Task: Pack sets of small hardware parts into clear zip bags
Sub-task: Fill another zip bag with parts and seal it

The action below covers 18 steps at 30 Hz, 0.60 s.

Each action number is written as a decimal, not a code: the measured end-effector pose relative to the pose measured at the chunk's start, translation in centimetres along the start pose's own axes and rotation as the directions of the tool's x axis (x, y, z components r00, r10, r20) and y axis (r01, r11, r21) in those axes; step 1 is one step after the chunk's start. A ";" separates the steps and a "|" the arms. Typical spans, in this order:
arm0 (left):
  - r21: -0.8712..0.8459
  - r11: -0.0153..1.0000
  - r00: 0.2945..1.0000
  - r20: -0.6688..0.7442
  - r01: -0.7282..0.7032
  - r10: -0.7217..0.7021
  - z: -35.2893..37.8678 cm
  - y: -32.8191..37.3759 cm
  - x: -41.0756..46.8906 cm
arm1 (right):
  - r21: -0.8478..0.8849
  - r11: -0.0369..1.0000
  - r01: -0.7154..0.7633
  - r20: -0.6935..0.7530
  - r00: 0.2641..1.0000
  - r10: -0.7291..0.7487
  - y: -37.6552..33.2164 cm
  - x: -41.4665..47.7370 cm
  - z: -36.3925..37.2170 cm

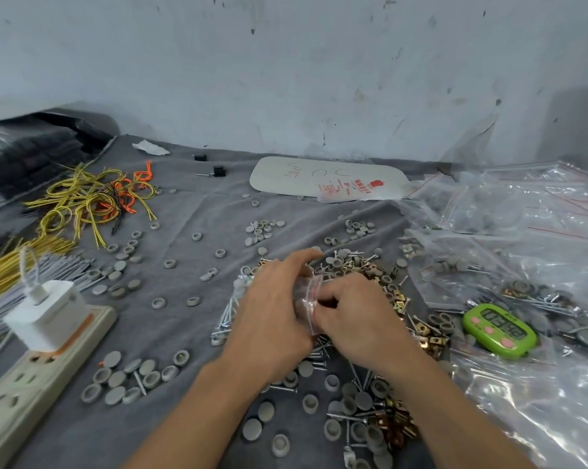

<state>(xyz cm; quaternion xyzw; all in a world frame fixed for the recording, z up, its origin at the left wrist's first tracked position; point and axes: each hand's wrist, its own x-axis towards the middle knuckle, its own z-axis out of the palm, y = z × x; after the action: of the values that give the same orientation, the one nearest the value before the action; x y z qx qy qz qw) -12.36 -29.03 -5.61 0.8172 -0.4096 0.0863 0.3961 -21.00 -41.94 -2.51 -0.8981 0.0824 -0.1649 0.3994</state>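
Soft even daylight, faint shadows, glare on plastic bags (529,265) (edges bowed)

Both hands, left hand (272,306) and right hand (356,316), pinch a small clear zip bag (307,299) above scattered screws (226,319) and grey caps (123,377).

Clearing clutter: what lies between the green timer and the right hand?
In the head view, brass clips and screws on grey cloth lie between green timer and right hand.
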 end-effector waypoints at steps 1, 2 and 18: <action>-0.011 1.000 1.000 -0.012 -0.002 0.002 0.0 0.1 0.0 | 0.009 1.000 -0.012 -0.022 1.000 0.012 0.1 0.1 -0.4; -0.029 1.000 0.999 -0.031 0.004 -0.005 -0.1 0.1 0.1 | 0.015 1.000 -0.024 -0.090 0.996 0.025 0.4 0.1 -0.9; -0.360 0.916 0.939 -0.213 0.180 -0.269 -1.0 0.6 0.5 | -0.541 0.838 -0.065 -0.097 0.995 0.014 1.8 0.7 -0.1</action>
<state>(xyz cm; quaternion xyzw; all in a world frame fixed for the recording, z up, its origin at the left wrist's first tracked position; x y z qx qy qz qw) -12.25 -28.78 -4.34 0.7615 -0.2659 0.0746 0.5863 -20.45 -43.41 -3.63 -0.9643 0.1621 -0.1663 0.1275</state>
